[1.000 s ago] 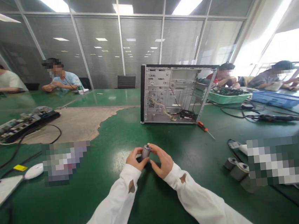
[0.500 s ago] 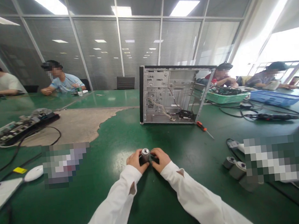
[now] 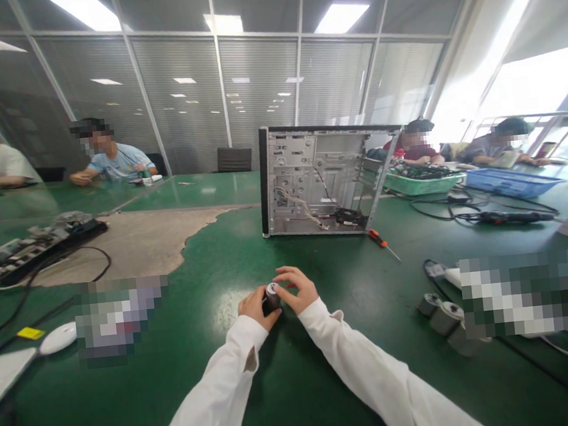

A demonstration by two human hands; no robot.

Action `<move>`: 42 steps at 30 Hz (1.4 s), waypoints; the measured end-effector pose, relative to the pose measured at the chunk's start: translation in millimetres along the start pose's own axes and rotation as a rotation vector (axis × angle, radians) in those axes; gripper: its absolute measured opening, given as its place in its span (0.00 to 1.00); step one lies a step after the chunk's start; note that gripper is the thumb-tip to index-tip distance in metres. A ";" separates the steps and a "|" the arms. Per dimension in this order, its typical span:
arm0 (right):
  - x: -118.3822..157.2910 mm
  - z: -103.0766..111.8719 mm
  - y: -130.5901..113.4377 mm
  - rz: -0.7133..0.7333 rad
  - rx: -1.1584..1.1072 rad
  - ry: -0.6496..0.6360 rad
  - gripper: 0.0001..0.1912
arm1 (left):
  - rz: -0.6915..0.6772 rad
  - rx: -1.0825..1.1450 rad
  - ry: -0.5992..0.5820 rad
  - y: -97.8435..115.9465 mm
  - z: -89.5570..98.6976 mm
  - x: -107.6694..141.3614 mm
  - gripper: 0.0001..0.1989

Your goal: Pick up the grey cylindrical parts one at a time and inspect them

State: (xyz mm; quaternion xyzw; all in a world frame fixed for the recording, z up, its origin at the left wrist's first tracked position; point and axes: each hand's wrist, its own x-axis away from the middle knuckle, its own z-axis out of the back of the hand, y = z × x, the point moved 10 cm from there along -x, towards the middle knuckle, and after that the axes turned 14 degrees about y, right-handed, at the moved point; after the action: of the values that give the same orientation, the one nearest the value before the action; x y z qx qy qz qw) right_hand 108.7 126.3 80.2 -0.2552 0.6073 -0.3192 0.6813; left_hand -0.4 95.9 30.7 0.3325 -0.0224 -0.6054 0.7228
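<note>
The small metal cylinder (image 3: 273, 300) is between the two hands, over the green table (image 3: 304, 398) and in front of the open computer case (image 3: 330, 168). It looks upright or nearly so, its pale round top facing up; whether its base touches the table cannot be told, as fingers and shadow hide it. The left hand (image 3: 254, 309) is closed around its side, thumb on the near side and fingers curled about the far side. The right hand (image 3: 299, 290) is loosely bent, fingertips at the top rim; whether they press on it or only hover beside it is too small to tell.

The cylinder looks stiff and probably rather heavy for its size (solid metal parts often are). Its smooth, curved side could slip or turn in a light pinch, so the best hold is low around the body, thumb opposite fingers, as the left hand has it. The shell should bear a firm squeeze; the small dark part at the centre of the top seems more delicate and makes a poor handle.

To the right lie similar cylinders (image 3: 445, 318), close together, and an orange-handled screwdriver (image 3: 377, 238) sits just beside the case's lower corner.
</note>
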 end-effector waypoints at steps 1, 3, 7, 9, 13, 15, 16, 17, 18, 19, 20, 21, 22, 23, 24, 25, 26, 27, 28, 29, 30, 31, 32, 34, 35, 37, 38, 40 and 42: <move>-0.6 -3.1 -0.9 0.001 0.004 -0.005 0.06 | -0.002 -0.002 -0.006 0.2 -0.6 -0.1 0.23; -2.1 -7.4 -3.3 0.009 0.004 -0.014 0.05 | -0.008 -0.008 -0.018 0.6 -1.5 0.0 0.23; -10.5 0.9 -6.8 0.026 -0.012 0.014 0.04 | -0.019 -0.011 -0.021 1.8 -0.9 -0.2 0.22; -14.6 13.4 -3.9 0.044 0.020 0.041 0.04 | -0.022 -0.006 -0.015 1.8 -0.2 -0.5 0.22; -10.4 30.1 17.1 0.124 0.237 -0.050 0.04 | -0.026 0.001 -0.013 0.5 -1.0 -0.9 0.22; -1.9 29.5 37.0 0.124 0.365 -0.183 0.02 | -0.028 0.007 -0.010 -0.3 -1.9 -1.0 0.22; 2.5 29.5 46.9 0.113 0.415 -0.244 0.02 | -0.026 0.009 -0.005 -0.9 -2.3 -1.1 0.22; 6.0 30.7 55.2 0.100 0.450 -0.286 0.02 | -0.021 0.011 0.003 -1.7 -2.5 -1.2 0.22; 8.3 33.0 61.1 0.092 0.473 -0.310 0.04 | -0.015 0.011 0.010 -2.6 -2.8 -1.2 0.22; 9.6 35.8 64.8 0.092 0.485 -0.321 0.07 | -0.009 0.009 0.018 -3.4 -3.0 -1.3 0.22; 10.4 38.3 66.7 0.098 0.490 -0.330 0.11 | -0.002 0.004 0.027 -4.3 -2.9 -1.4 0.22; 10.7 40.8 67.6 0.108 0.488 -0.336 0.14 | 0.003 -0.001 0.036 -4.9 -2.6 -1.4 0.22; 10.7 43.1 68.1 0.118 0.481 -0.341 0.17 | 0.005 -0.004 0.040 -5.0 -2.4 -1.4 0.22; 10.7 45.1 68.3 0.130 0.470 -0.347 0.18 | 0.006 -0.004 0.041 -4.9 -2.2 -1.3 0.22; 10.5 46.7 68.5 0.142 0.456 -0.353 0.17 | 0.007 -0.003 0.039 -4.9 -2.1 -1.2 0.22; 10.2 48.2 68.7 0.153 0.442 -0.356 0.15 | 0.011 -0.002 0.036 -5.0 -1.8 -0.9 0.22; 9.9 49.4 69.2 0.162 0.432 -0.357 0.14 | 0.015 -0.001 0.031 -5.3 -1.6 -0.7 0.22; 9.5 50.3 69.8 0.170 0.425 -0.356 0.12 | 0.016 0.001 0.024 -5.2 -1.5 -0.4 0.22; 9.0 50.9 70.5 0.175 0.424 -0.352 0.11 | 0.013 0.003 0.016 -4.8 -1.7 -0.1 0.22; 8.5 51.5 71.2 0.178 0.426 -0.345 0.11 | 0.010 0.003 0.010 -4.4 -1.9 0.2 0.22; 8.0 51.7 71.5 0.180 0.430 -0.338 0.11 | 0.009 0.001 0.007 -4.3 -2.1 0.3 0.22; 7.8 51.6 71.5 0.182 0.435 -0.333 0.11 | 0.009 -0.003 0.007 -4.4 -2.3 0.3 0.22; 7.8 51.4 71.2 0.184 0.440 -0.330 0.11 | 0.013 -0.008 0.011 -4.9 -2.3 0.1 0.22; 8.2 50.6 69.8 0.188 0.448 -0.330 0.11 | 0.025 -0.018 0.024 -6.4 -2.4 -0.5 0.22; 8.5 50.3 69.0 0.190 0.451 -0.333 0.11 | 0.027 -0.018 0.028 -6.7 -2.6 -0.7 0.22; 8.9 50.3 67.6 0.192 0.463 -0.335 0.11 | 0.022 -0.013 0.030 -6.2 -3.4 -1.0 0.22; 9.0 50.5 67.1 0.191 0.470 -0.335 0.11 | 0.020 -0.011 0.031 -6.1 -3.6 -1.1 0.22; 9.0 51.1 66.9 0.186 0.485 -0.334 0.11 | 0.021 -0.010 0.028 -6.3 -3.7 -1.0 0.22; 9.1 51.4 67.1 0.178 0.496 -0.334 0.11 | 0.026 -0.008 0.024 -6.6 -3.7 -0.9 0.22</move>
State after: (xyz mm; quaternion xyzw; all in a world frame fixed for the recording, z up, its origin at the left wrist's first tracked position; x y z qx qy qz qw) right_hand 168.5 162.1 31.6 -0.0760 0.4106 -0.3506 0.8382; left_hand -4.8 98.1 24.7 0.3365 -0.0158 -0.5922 0.7320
